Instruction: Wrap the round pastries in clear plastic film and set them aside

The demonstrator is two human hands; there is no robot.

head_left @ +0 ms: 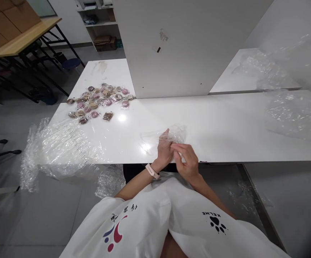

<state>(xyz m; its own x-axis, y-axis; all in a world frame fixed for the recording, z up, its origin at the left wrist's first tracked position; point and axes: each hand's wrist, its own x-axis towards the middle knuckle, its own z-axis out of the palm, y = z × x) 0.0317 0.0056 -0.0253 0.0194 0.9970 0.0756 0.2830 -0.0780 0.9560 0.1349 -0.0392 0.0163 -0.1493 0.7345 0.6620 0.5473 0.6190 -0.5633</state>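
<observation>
A thin clear plastic bag (pixel 179 133) lies crumpled over the white table in front of me. My left hand (pixel 165 148), with a pale pink band on the wrist, is closed on the bag's near part, its fingertips pointing away from me. Close against it on the right, my right hand (pixel 187 160) has bent fingers and pinches at the bag's near edge; the exact grip is partly hidden. Farther left on the table is a loose spread of small individually wrapped sweets or biscuits (pixel 93 104), pink, brown and tan.
A big heap of clear plastic packaging (pixel 66 145) hangs over the table's (pixel 225 125) left front edge. More clear film (pixel 297 111) lies at the right end. An upright white panel (pixel 177 61) rises behind the table. A wooden-topped table (pixel 34 34) stands at far left.
</observation>
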